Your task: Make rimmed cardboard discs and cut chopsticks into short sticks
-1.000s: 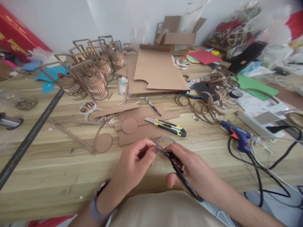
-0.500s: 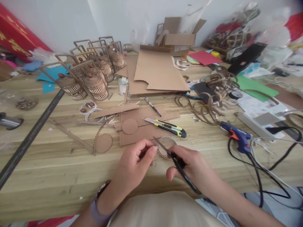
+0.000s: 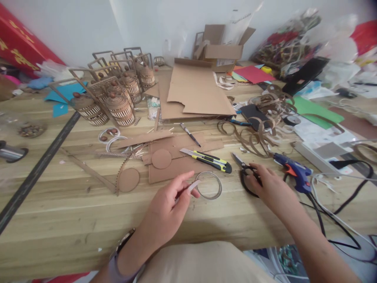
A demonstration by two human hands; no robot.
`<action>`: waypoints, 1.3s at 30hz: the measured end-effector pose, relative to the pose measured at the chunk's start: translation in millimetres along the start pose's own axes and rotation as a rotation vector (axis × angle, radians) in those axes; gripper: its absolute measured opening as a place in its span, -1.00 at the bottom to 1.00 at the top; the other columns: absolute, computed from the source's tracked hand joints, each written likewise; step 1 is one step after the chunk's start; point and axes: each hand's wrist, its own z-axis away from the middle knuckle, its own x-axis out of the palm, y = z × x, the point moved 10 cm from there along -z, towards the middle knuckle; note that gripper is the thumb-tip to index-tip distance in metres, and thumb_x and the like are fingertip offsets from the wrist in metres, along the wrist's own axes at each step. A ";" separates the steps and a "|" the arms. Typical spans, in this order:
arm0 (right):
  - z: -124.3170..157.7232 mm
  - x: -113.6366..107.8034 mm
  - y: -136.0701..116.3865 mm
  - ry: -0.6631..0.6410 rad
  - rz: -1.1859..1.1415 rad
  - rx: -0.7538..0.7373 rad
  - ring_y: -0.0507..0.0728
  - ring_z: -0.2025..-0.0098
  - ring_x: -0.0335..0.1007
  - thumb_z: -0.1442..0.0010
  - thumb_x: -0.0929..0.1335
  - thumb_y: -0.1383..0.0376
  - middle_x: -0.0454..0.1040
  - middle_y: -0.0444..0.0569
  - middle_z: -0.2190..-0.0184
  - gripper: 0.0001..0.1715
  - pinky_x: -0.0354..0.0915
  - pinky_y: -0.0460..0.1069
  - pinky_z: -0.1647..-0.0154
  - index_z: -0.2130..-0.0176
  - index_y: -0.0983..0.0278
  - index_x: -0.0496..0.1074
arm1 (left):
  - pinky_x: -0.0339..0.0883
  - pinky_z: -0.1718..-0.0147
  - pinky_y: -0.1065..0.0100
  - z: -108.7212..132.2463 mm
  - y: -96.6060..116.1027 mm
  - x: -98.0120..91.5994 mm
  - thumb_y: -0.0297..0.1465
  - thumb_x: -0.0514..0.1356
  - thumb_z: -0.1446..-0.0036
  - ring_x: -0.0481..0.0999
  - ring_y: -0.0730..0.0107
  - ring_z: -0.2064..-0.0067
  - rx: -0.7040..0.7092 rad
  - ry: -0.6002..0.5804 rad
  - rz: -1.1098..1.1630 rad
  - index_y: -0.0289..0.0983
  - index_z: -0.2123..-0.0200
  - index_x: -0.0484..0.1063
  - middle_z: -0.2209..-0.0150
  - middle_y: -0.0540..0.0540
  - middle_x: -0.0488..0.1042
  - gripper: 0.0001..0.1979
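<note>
A short pale strip (image 3: 193, 185) sticks out between the thumb and fingers of my left hand (image 3: 167, 208), which is closed on it above the near part of the table. Just right of those fingertips lies a thin round ring (image 3: 219, 188), flat on the wood. My right hand (image 3: 272, 186) has its fingers on the black handles of a pair of scissors (image 3: 239, 160), which are down at the table with the blades pointing away to the left. A yellow and black utility knife (image 3: 210, 160) lies between the hands, its blade out.
Beyond the knife are a pen (image 3: 190, 134), a cardboard disc (image 3: 161, 158) and cardboard pieces. A blue glue gun (image 3: 294, 171) with cords lies to the right, near curled brown strips (image 3: 259, 129). Several woven lantern-like pots (image 3: 119, 108) stand back left. A large cardboard sheet (image 3: 200, 86) lies behind.
My right hand has moved right with the scissors, from beside my left fingers down to the table near the glue gun. The ring is now uncovered. My left hand has stayed about in place.
</note>
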 end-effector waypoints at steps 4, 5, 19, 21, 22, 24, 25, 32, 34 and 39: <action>5.4 -44.9 -48.9 0.141 -0.031 -0.105 0.35 0.20 0.48 -0.34 0.19 0.14 0.53 0.22 0.22 -0.58 0.35 0.21 0.18 0.07 0.35 0.46 | 0.24 0.52 0.45 -1.0 1.8 5.4 -0.34 0.00 -0.26 0.29 0.52 0.54 0.008 -0.017 -0.024 -0.27 -0.17 0.25 0.20 -0.11 0.60 -0.58; 7.7 -53.9 -70.8 0.131 -0.168 -0.178 0.30 0.18 0.48 -0.33 0.22 0.12 0.54 0.16 0.23 -0.62 0.36 0.16 0.16 0.09 0.31 0.46 | 0.25 0.51 0.45 -1.4 2.1 7.2 -0.34 0.00 -0.27 0.34 0.50 0.52 0.011 -0.019 -0.035 -0.26 -0.17 0.25 0.21 -0.10 0.61 -0.58; 8.9 -63.9 -114.2 0.021 -0.764 -0.162 0.10 0.40 0.45 -0.28 0.33 0.19 0.53 -0.11 0.46 -0.77 0.33 -0.03 0.35 0.37 0.18 0.50 | 0.39 0.14 0.29 3.3 -20.1 -12.1 -0.38 -0.01 -0.27 0.60 0.25 0.18 -0.021 0.018 -0.337 -0.25 -0.03 0.45 0.21 -0.11 0.64 -0.65; 7.4 -66.4 -90.8 0.048 -0.759 -0.065 0.11 0.40 0.45 -0.26 0.34 0.12 0.53 -0.11 0.46 -0.75 0.34 -0.02 0.35 0.39 0.16 0.50 | 0.39 0.13 0.28 6.1 -26.5 -21.2 -0.37 0.01 -0.26 0.60 0.23 0.17 -0.033 0.035 -0.395 -0.24 0.05 0.51 0.19 -0.12 0.64 -0.67; 7.3 -66.0 -80.4 0.053 -0.756 -0.020 0.12 0.40 0.45 -0.25 0.34 0.09 0.54 -0.10 0.45 -0.74 0.34 -0.01 0.35 0.39 0.15 0.50 | 0.39 0.15 0.29 7.7 -28.3 -24.8 -0.37 0.01 -0.26 0.60 0.23 0.18 -0.031 0.041 -0.414 -0.23 0.08 0.53 0.20 -0.11 0.64 -0.68; 7.8 -63.1 -63.6 0.055 -0.757 0.056 0.14 0.39 0.46 -0.21 0.36 0.01 0.54 -0.09 0.46 -0.70 0.35 0.00 0.35 0.39 0.14 0.52 | 0.40 0.21 0.32 10.6 -30.7 -30.3 -0.36 0.03 -0.25 0.59 0.24 0.25 -0.033 0.051 -0.441 -0.22 0.13 0.56 0.27 -0.09 0.64 -0.69; 8.3 -60.6 -56.8 0.053 -0.766 0.090 0.15 0.40 0.45 -0.18 0.37 -0.02 0.55 -0.09 0.46 -0.67 0.35 0.00 0.37 0.40 0.14 0.52 | 0.40 0.25 0.34 11.7 -31.9 -32.3 -0.35 0.04 -0.24 0.59 0.26 0.30 -0.042 0.055 -0.445 -0.21 0.15 0.57 0.32 -0.07 0.64 -0.70; 16.2 -44.4 -17.9 0.076 -0.893 0.306 0.15 0.45 0.38 -0.05 0.43 -0.10 0.49 -0.08 0.53 -0.59 0.31 0.00 0.47 0.44 0.17 0.53 | 0.31 0.45 0.41 10.1 -38.9 -38.0 -0.33 0.07 -0.22 0.52 0.34 0.46 -0.111 0.074 -0.400 -0.19 0.23 0.57 0.46 -0.01 0.58 -0.74; 18.9 -40.2 -6.5 0.074 -0.897 0.334 0.16 0.43 0.38 -0.08 0.42 -0.10 0.49 -0.07 0.52 -0.59 0.31 0.01 0.45 0.43 0.17 0.52 | 0.32 0.45 0.42 8.6 -40.1 -37.2 -0.34 0.05 -0.23 0.52 0.35 0.48 -0.120 0.068 -0.400 -0.20 0.23 0.57 0.49 -0.01 0.56 -0.73; 16.5 -40.4 -0.3 0.046 -0.571 0.213 0.26 0.31 0.46 -0.20 0.30 -0.09 0.55 0.00 0.38 -0.57 0.37 0.13 0.29 0.30 0.17 0.51 | 0.37 0.37 0.40 3.5 -38.7 -25.0 -0.44 -0.03 -0.22 0.56 0.35 0.43 -0.086 0.033 -0.383 -0.24 0.12 0.56 0.43 -0.06 0.59 -0.64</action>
